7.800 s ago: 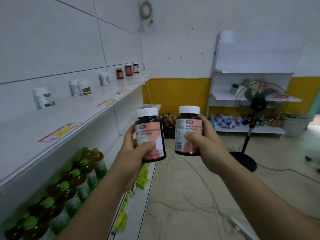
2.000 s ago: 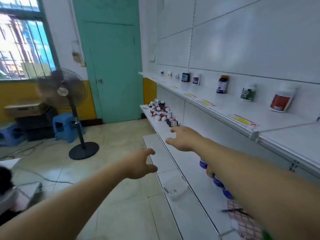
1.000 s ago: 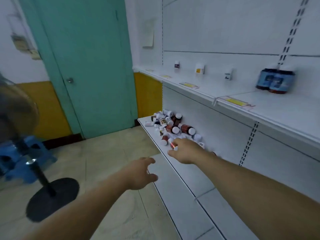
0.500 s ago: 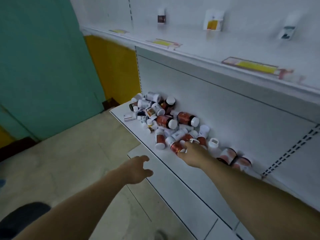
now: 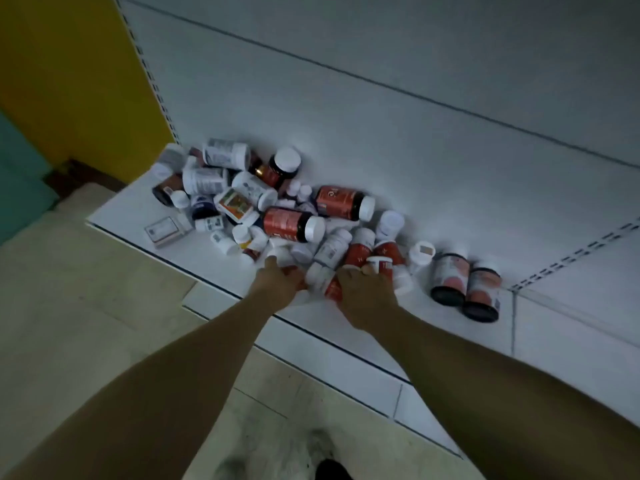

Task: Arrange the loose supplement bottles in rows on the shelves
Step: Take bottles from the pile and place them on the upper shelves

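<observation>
The loose supplement bottles (image 5: 292, 221) lie in a heap on a low white shelf (image 5: 128, 213), in the middle of the frame, against the white back panel (image 5: 381, 133). The right hand (image 5: 367, 296) has its fingers curled round a red-labelled bottle (image 5: 384, 268) at the near edge of the heap. The left hand (image 5: 277, 287) lies on a bottle beside it; whether its fingers grip, I cannot tell. At upper left is a yellow wall (image 5: 69, 81), at lower left a beige tiled floor (image 5: 86, 306).

White shelving back panel (image 5: 381, 109) beyond left hand (image 5: 278, 285) and right hand (image 5: 367, 296); yellow wall (image 5: 69, 81) far left; beige tiled floor (image 5: 86, 306) nearer. Dim light.
</observation>
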`<action>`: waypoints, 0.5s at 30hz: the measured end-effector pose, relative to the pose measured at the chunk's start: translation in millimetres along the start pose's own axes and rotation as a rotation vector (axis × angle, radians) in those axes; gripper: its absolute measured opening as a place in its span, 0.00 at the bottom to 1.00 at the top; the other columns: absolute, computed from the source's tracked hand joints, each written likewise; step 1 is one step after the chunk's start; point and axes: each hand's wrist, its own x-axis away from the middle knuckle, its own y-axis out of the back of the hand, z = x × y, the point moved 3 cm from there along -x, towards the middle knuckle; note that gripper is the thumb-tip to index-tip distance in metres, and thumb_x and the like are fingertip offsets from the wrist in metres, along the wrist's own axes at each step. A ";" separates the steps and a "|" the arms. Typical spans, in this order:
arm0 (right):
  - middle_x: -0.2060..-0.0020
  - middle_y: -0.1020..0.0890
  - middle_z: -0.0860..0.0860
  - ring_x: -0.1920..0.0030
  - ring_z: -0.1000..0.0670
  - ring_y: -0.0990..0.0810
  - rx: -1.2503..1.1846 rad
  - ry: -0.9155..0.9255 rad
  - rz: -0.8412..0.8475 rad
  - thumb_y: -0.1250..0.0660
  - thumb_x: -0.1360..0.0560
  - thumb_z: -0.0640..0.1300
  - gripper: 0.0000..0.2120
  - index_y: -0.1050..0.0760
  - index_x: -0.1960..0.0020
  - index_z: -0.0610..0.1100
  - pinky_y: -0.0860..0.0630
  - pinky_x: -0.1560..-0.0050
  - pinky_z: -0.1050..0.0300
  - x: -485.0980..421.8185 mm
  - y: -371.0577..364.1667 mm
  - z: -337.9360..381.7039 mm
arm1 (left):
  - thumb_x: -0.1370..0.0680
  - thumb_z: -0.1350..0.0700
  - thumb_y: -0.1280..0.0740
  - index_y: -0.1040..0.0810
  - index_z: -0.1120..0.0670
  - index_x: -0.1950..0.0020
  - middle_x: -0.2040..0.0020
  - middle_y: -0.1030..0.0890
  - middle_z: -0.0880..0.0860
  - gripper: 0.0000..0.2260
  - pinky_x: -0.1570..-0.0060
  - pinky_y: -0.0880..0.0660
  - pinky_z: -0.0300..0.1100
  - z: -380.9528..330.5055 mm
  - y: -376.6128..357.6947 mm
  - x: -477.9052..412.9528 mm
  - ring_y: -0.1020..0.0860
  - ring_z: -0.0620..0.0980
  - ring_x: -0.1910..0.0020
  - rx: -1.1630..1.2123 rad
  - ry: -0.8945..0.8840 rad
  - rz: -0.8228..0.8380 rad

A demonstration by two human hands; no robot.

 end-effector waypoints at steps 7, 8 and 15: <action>0.32 0.34 0.43 0.33 0.43 0.33 -0.021 -0.189 0.011 0.36 0.24 0.54 0.32 0.43 0.27 0.41 0.33 0.36 0.49 1.7 -20.4 19.3 | 0.26 0.57 0.31 0.42 0.55 0.28 0.38 0.27 0.60 0.31 0.48 0.27 0.49 29.0 1.9 -16.0 0.25 0.60 0.44 0.085 0.007 0.049; 0.33 0.32 0.43 0.35 0.43 0.31 -0.048 -0.209 0.013 0.36 0.24 0.53 0.30 0.41 0.28 0.41 0.32 0.37 0.50 3.2 -21.6 22.3 | 0.26 0.58 0.31 0.39 0.56 0.28 0.38 0.27 0.59 0.29 0.47 0.26 0.49 30.9 7.8 -12.2 0.25 0.59 0.45 0.167 0.036 0.072; 0.48 0.19 0.47 0.50 0.47 0.20 -1.355 -0.608 -0.039 0.35 0.25 0.47 0.14 0.26 0.40 0.45 0.22 0.50 0.52 49.7 16.3 43.9 | 0.23 0.66 0.44 0.29 0.56 0.38 0.42 0.24 0.60 0.15 0.55 0.23 0.51 24.1 65.3 50.8 0.23 0.57 0.51 0.737 0.130 0.411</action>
